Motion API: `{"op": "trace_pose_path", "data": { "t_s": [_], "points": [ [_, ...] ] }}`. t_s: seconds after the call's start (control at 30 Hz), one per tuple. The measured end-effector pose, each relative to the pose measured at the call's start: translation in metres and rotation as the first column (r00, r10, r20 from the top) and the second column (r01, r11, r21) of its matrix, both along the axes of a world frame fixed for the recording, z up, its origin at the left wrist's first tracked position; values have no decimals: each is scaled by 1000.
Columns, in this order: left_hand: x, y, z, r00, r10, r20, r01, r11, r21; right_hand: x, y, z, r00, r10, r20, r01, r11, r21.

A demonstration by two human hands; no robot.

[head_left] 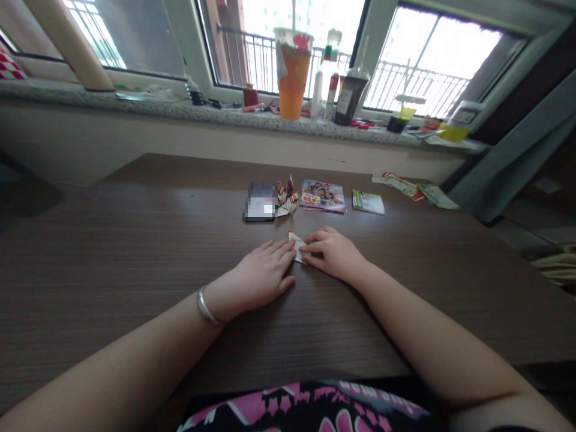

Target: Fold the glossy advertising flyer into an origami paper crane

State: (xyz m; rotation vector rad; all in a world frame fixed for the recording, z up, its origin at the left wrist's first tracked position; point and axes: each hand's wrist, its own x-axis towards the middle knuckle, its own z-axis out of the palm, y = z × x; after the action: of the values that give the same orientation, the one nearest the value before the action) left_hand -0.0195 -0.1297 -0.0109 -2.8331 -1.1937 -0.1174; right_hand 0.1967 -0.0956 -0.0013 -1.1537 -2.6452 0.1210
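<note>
A small folded piece of white paper (297, 245) lies on the brown wooden table (135, 252), between my two hands. My left hand (263, 276), with a silver bangle at the wrist, lies palm down with its fingers stretched onto the paper's left edge. My right hand (333, 252) presses its fingertips down on the paper's right side. Most of the paper is hidden under the fingers.
Beyond my hands lie a blurred dark card (260, 203), a folded paper figure (287, 198), a colourful leaflet (323, 196) and more paper slips (368, 202). The windowsill holds an orange cup (293, 75), a dark drink cup (350, 96) and bottles.
</note>
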Motion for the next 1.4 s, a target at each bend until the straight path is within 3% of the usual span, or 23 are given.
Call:
{"op": "trace_pose_path", "data": {
  "t_s": [0.27,0.47,0.6,1.0,1.4],
  "points": [
    [7,7,2,994,84,70,-85,996,10,-9,-3,-4,991,-53,-120,48,998,-41],
    [9,12,-5,987,124,100,-127,992,20,-17,-5,-9,973,-200,-112,196,980,-42],
    [7,17,-13,985,164,50,-162,986,-44,-16,-2,-15,972,-226,-64,222,973,-67],
    [9,24,-15,982,183,39,-180,981,-67,-26,2,-12,952,-305,39,307,932,-194],
    [1,31,-10,982,173,80,-159,975,-153,-25,9,-15,940,-340,-36,325,922,-212]
  ]
}}
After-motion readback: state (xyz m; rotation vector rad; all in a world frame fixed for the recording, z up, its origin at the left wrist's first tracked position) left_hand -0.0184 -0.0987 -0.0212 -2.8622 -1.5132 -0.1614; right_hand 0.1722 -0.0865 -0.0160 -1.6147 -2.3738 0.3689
